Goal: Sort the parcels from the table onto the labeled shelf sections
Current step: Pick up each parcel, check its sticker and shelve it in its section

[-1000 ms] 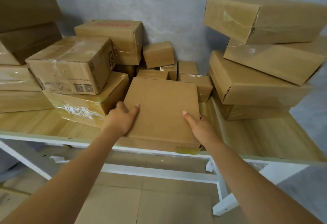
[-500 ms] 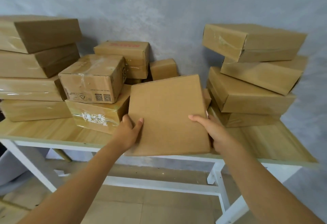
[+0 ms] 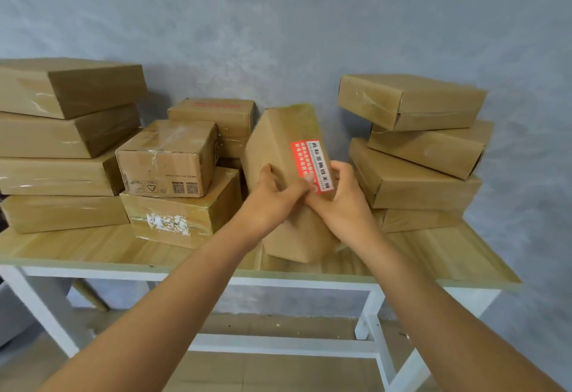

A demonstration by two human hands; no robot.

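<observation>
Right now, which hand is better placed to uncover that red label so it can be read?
Right hand: its fingers sit on the red label of the held parcel; the left hand grips beside the label.

Looks like a parcel-sorting or storeroom corner, not a home room. Taped brown cardboard parcels stacked in piles: a stack on the left (image 3: 62,144), a stack on the right (image 3: 418,156), smaller boxes between, one with printed QR codes and handling marks (image 3: 168,159), another with a torn white label (image 3: 179,209), and a parcel held up in both hands showing a red sticker (image 3: 311,165). All on a plain wood-topped table (image 3: 433,255) with a white metal frame, against a bare grey plaster wall (image 3: 278,20), over a worn, dusty floor (image 3: 278,373).
</observation>
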